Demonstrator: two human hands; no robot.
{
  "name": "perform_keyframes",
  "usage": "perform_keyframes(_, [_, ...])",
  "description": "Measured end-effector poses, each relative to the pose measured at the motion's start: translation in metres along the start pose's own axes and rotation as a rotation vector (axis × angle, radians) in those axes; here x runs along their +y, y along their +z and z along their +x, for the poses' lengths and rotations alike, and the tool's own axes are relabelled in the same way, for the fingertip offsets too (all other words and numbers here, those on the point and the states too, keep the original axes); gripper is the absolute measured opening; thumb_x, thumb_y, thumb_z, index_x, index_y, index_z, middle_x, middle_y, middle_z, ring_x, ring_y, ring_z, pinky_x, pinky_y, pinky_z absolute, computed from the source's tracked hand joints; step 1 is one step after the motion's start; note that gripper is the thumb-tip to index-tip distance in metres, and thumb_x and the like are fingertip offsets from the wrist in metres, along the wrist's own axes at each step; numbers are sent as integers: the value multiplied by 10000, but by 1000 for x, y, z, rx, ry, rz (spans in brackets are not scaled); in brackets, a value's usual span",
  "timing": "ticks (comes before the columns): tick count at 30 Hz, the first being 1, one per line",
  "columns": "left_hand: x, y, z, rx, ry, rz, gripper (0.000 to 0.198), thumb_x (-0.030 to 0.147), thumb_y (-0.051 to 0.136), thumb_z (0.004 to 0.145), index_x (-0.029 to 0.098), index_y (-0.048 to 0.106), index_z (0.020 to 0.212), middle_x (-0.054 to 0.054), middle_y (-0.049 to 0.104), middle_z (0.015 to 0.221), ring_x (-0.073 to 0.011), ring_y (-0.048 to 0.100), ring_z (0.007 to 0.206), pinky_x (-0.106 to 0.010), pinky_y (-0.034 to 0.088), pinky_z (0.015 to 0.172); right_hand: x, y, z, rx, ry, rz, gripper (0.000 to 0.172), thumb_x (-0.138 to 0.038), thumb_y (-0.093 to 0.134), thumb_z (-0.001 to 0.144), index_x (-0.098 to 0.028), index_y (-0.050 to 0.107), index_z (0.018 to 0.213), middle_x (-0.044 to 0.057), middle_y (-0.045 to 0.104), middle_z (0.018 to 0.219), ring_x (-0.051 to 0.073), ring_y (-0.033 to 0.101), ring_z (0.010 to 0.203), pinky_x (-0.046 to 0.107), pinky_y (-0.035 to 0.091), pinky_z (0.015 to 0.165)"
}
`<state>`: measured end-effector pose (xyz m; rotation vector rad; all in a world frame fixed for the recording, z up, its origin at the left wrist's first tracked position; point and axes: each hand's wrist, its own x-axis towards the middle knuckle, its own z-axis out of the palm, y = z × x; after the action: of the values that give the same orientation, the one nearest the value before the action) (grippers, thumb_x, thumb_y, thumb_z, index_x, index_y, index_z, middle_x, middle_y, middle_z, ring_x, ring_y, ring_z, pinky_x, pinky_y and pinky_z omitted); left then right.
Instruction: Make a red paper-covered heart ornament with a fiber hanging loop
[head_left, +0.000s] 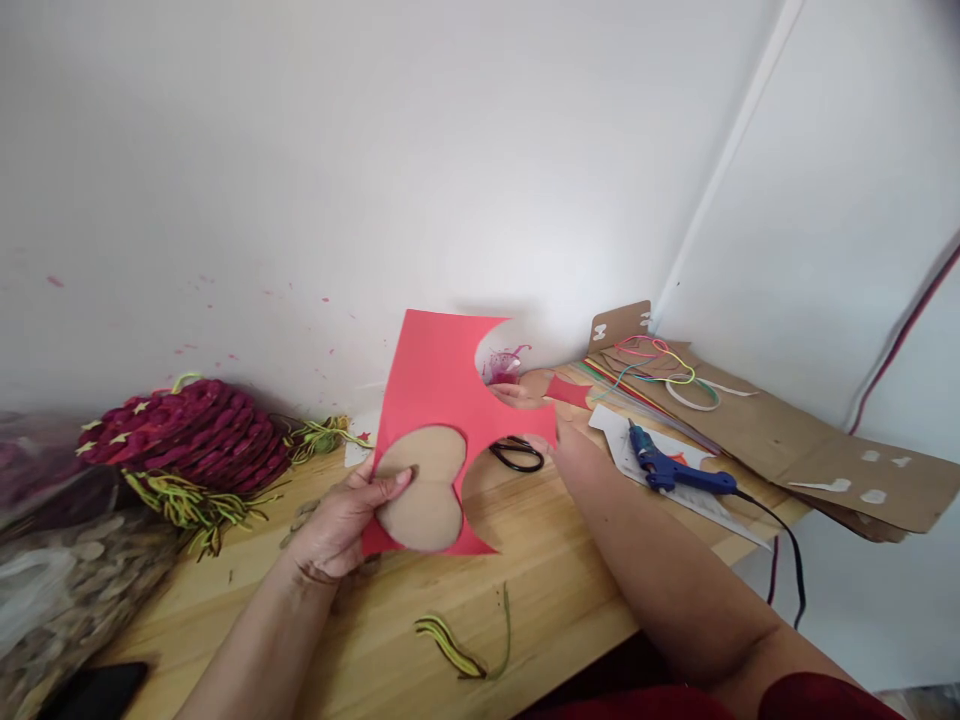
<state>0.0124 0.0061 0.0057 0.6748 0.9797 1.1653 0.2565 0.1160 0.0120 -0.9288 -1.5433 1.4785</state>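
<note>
My left hand [352, 515] grips a red sheet [435, 370] that looks like craft foam or paper, holding it upright above the table. Its thumb presses a brown cardboard piece with two rounded lobes [427, 490] flat against the sheet's lower left. Curved cutouts run along the sheet's right side. Behind that side is my right hand [514, 394]; a bit of it shows through the upper cutout, and most of its fingers are hidden. Just below it, black-handled scissors [519, 456] are partly covered by the sheet.
A blue glue gun [675, 470] with a cord lies on white paper at right, near stacked cardboard [750, 440] and coloured strings [656, 360]. A magenta woven yarn piece [195, 435] sits at left. Yarn strands [454, 645] lie in front; a dark phone [101, 690] is lower left.
</note>
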Motion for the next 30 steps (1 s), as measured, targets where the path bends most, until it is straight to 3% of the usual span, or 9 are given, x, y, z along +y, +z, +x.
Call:
perform_keyframes(4, [14,-6,0,107,134,-51,558,43,784,702,211,664,1220,-74,785,958,-205,752,735,-317,642,699,-4,-10,-10,55,101,-568,107,-296,736,730,-216,694,787,65,704,831,272,620,946,341,450,782])
perform_keyframes(8, [20,-8,0,143,205,-89,554,13,754,708,215,665,1216,-42,782,919,-173,741,713,-327,642,750,-8,-20,-14,17,209,-995,131,-206,768,616,-192,639,636,90,681,730,285,626,814,328,382,670])
perform_keyframes(15, [22,-12,1,124,247,-112,609,49,771,714,245,630,1273,-65,777,1015,-222,754,835,-405,618,844,-12,-10,-14,-56,281,-1277,81,-222,712,627,-179,669,681,125,709,781,271,645,739,309,356,580])
perform_keyframes(20, [26,-13,0,129,318,-163,614,47,752,730,260,616,1289,-58,773,1046,-216,756,860,-407,603,886,-16,-1,-18,-45,249,-1237,101,-259,689,632,-184,632,670,107,695,747,253,627,681,303,350,542])
perform_keyframes(23, [28,-15,1,144,372,-201,612,54,747,748,282,599,1296,-47,770,1068,-194,756,870,-387,592,906,-20,5,-22,-87,181,-1135,184,-273,681,682,-195,643,844,57,708,817,201,622,691,270,380,547])
perform_keyframes(27, [29,-17,3,146,402,-242,599,74,754,756,282,592,1294,-52,764,1094,-195,750,923,-391,577,934,-20,17,-23,-203,88,-665,288,-339,668,787,-196,610,1031,21,674,849,159,613,710,248,431,573])
perform_keyframes(30, [28,-15,3,135,397,-265,612,75,752,756,277,585,1309,-58,765,1093,-214,747,947,-414,569,953,-14,24,-19,-290,81,-275,280,-411,700,808,-185,601,940,5,613,821,126,590,630,254,446,556])
